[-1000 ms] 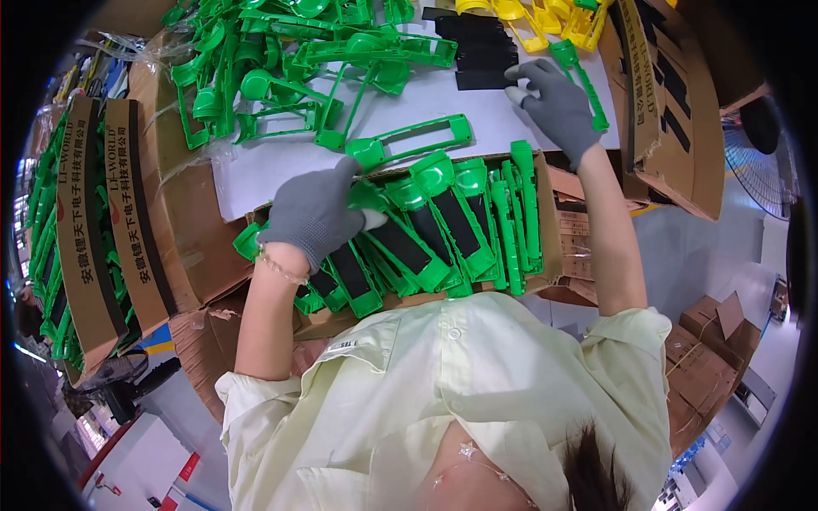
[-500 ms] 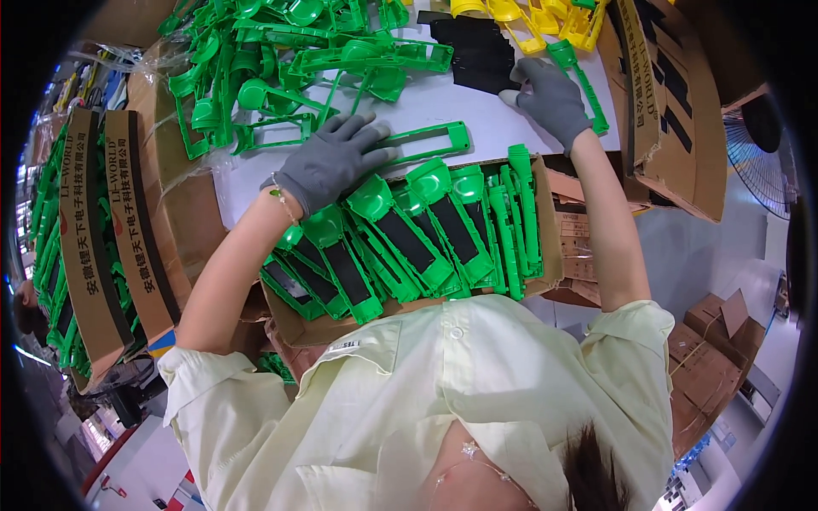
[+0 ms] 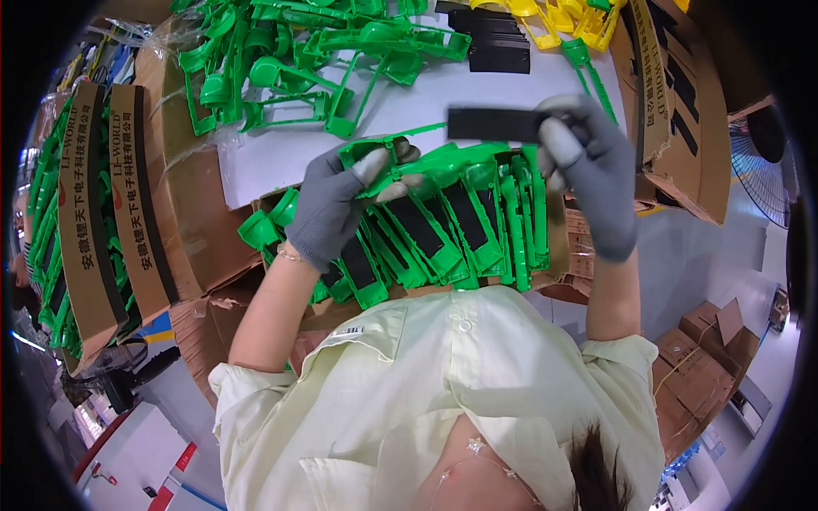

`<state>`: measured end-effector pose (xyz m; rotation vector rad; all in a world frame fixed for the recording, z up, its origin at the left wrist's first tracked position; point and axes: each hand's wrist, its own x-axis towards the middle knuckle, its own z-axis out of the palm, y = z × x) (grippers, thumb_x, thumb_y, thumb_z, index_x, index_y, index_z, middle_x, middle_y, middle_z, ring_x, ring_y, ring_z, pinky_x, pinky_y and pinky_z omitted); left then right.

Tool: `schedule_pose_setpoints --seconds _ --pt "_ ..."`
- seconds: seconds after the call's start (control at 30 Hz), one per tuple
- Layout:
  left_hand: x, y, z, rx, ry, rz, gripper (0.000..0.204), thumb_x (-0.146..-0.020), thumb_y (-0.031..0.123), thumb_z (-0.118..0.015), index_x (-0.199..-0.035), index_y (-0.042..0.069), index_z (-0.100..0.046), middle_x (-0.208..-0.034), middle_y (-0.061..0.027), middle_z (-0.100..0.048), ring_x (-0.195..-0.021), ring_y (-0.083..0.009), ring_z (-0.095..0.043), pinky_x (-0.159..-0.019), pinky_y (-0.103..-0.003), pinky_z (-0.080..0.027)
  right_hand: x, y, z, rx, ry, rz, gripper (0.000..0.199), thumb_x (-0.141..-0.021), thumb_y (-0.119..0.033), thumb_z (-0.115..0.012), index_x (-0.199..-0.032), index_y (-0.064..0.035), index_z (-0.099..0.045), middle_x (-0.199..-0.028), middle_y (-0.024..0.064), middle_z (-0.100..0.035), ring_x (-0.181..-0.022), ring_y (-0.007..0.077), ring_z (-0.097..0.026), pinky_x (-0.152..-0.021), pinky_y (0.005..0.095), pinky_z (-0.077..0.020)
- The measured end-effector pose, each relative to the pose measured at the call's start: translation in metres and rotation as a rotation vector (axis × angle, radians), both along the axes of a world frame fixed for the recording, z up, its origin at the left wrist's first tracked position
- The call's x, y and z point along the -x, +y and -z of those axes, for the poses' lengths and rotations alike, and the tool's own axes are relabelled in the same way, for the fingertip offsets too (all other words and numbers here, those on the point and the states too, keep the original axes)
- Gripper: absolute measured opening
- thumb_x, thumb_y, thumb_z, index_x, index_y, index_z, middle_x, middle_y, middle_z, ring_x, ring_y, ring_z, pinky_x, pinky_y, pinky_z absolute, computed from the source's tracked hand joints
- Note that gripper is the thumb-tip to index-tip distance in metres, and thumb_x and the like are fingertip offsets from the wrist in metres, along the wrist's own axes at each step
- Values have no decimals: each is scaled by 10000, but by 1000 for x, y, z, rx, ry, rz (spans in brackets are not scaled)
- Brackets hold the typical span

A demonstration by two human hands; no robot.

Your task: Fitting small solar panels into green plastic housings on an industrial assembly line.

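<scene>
My left hand [image 3: 332, 204], in a grey glove, pinches one end of a green plastic frame [image 3: 356, 153] over the front edge of the white work surface. To its right, my gloved right hand [image 3: 592, 175], slightly smeared by motion, grips one end of a thin black rectangular strip [image 3: 494, 124]. The strip is held level just above the frame's far side, and I cannot tell whether they touch. Below both hands, a cardboard box [image 3: 555, 243] holds several green frames [image 3: 467, 223] standing in a row, some with black strips in them.
A tangled heap of green plastic parts [image 3: 281, 72] covers the back left of the white surface [image 3: 273, 162]. Black strips [image 3: 498, 51] lie stacked at the back, beside yellow parts [image 3: 588, 25]. Open cardboard flaps [image 3: 136, 187] rise on the left, and another carton [image 3: 682, 111] on the right.
My left hand has picked the green frame up off the white surface and drawn it nearer. The right hand has taken a black strip from the stack and brought it toward me.
</scene>
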<state>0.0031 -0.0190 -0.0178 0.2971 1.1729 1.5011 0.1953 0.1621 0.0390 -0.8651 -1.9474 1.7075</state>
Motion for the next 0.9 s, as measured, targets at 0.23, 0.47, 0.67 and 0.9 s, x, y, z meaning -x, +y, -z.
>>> schedule_pose_setpoints --seconds 0.23,0.47,0.67,0.9 --pt "-26 -9 -16 0 -94 -102 332 -897 78 -562 -1178 -91 -510 -1083 -191 -611 -894 -289 -661 -711 -297 -575 5 -27 14 -23 -127 -130 188 -888 -108 -578 -1048 -10 -571 -624 -17 -531 -522 7 -436 -460 165 -331" --pt "-34 -15 -15 13 -151 -95 339 -892 51 -556 -1182 -110 -484 -1072 -205 -605 -884 -313 -665 -698 -299 -588 1 -37 16 -262 -140 -125 149 -864 -78 -600 -981 15 -600 -623 -19 -544 -539 4 -431 -471 183 -336" --pt "-41 -13 -21 20 -108 -99 318 -881 23 -545 -1162 -117 -499 -1049 -212 -608 -838 -314 -675 -680 -304 -594 -1 -45 5 -348 -221 -104 135 -850 -66 -604 -951 22 -607 -609 -26 -533 -536 5 -436 -476 189 -335" --pt "-40 -15 -20 -24 -61 -93 328 -873 -9 -531 -1188 -99 -511 -1008 -192 -622 -827 -293 -677 -657 -295 -591 1 -37 9 -213 -238 -105 113 -842 -65 -607 -907 27 -593 -590 -8 -531 -528 17 -446 -471 199 -345"
